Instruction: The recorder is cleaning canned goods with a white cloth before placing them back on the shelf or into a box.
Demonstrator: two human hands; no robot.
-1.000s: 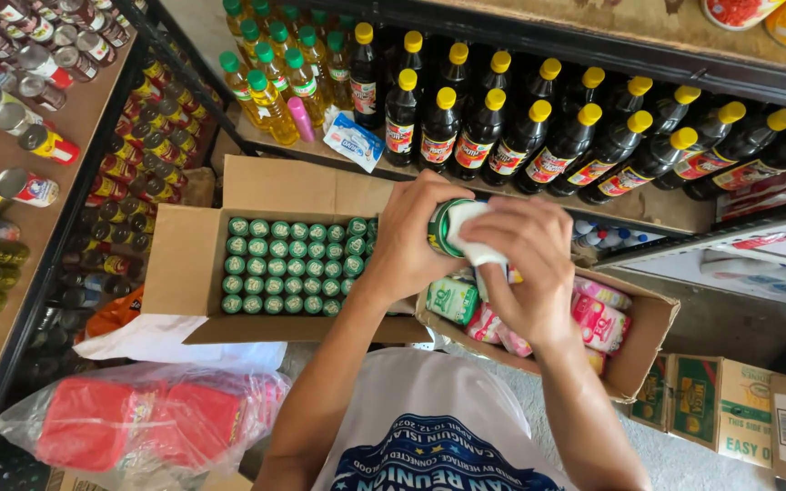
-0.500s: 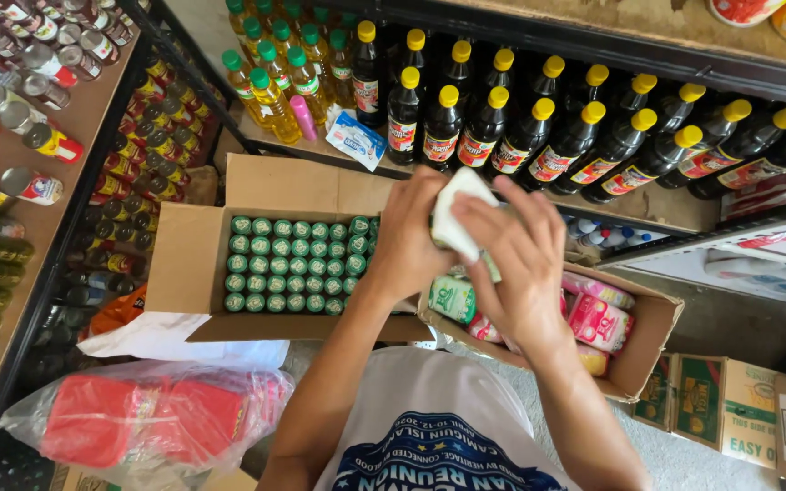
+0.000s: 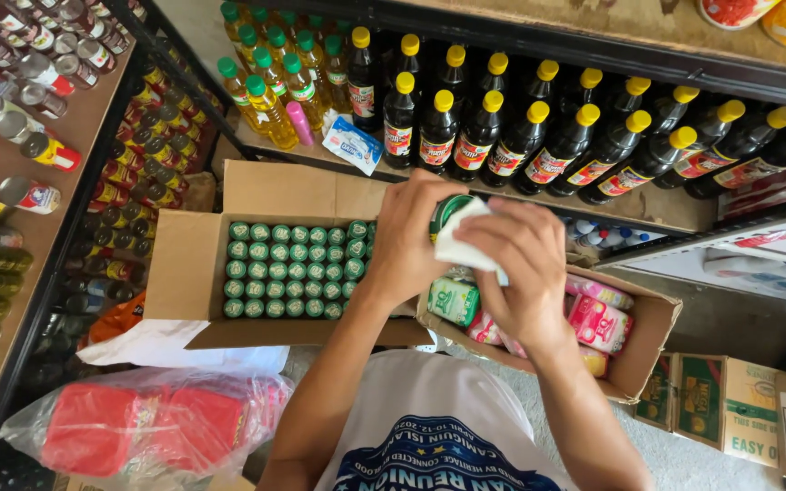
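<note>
The view looks down into a narrow shop aisle with a grey concrete floor point(image 3: 711, 327) and dark metal shelving on two sides. The shelf ahead carries a row of dark sauce bottles with yellow caps point(image 3: 539, 136), and to their left stand yellow oil bottles with green caps point(image 3: 270, 86); a shelf on the left is packed with cans and small bottles point(image 3: 11, 136). On the floor an open cardboard box point(image 3: 197, 273) is filled with tight rows of green-capped bottles point(image 3: 293, 268), and beside it a second open carton point(image 3: 652, 336) holds pink and green packets. A clear plastic bag of red packs point(image 3: 138, 427) lies at the lower left. Compared with half a second earlier, the white cloth has come down from above the hands and now lies folded over the item, and both hands have shifted slightly lower and closer together. The left hand point(image 3: 411, 241) is closed around a small green bottle point(image 3: 446, 211), of which only the green and white top shows between the fingers, held above the gap between the two boxes. The right hand point(image 3: 525, 268) grips the white cloth point(image 3: 468, 245), pressing it against the bottle's side.
</note>
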